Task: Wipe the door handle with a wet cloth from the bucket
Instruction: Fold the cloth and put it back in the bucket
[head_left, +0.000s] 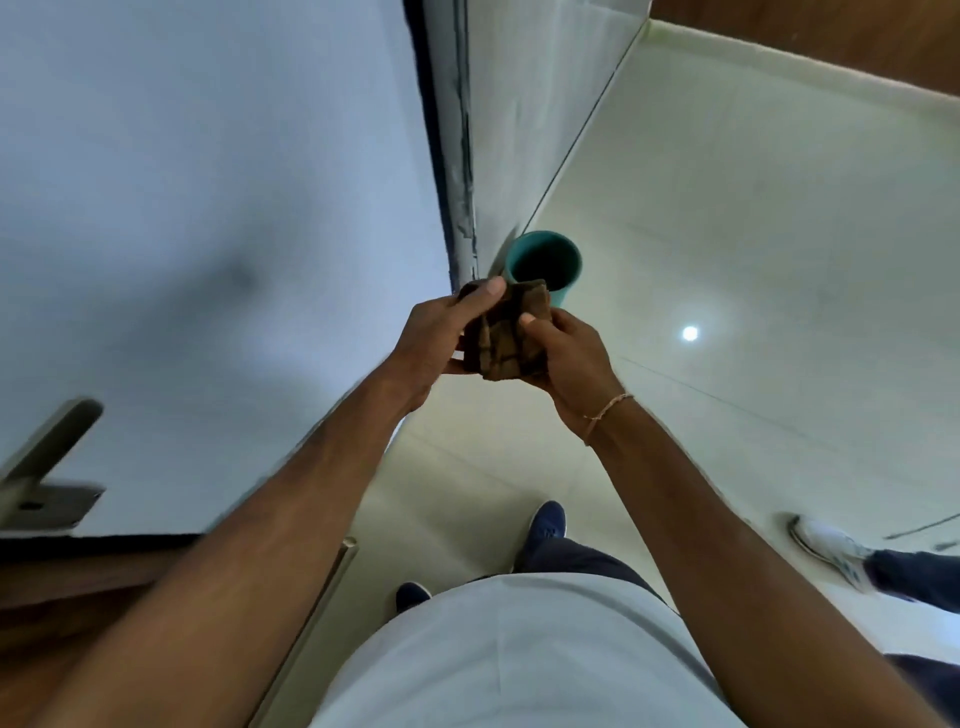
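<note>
A folded brown checked cloth is held in front of me between both hands. My left hand grips its left side with the thumb on top. My right hand grips its right side. Just beyond the cloth, a teal bucket stands on the pale floor against the wall corner; the cloth hides its near edge. The metal door handle sticks out of the white door at the far left, well apart from both hands.
The door's dark edge and frame run up the middle. Pale tiled floor spreads to the right. My blue shoes are below the hands. Another person's white shoe and leg stand at the right edge.
</note>
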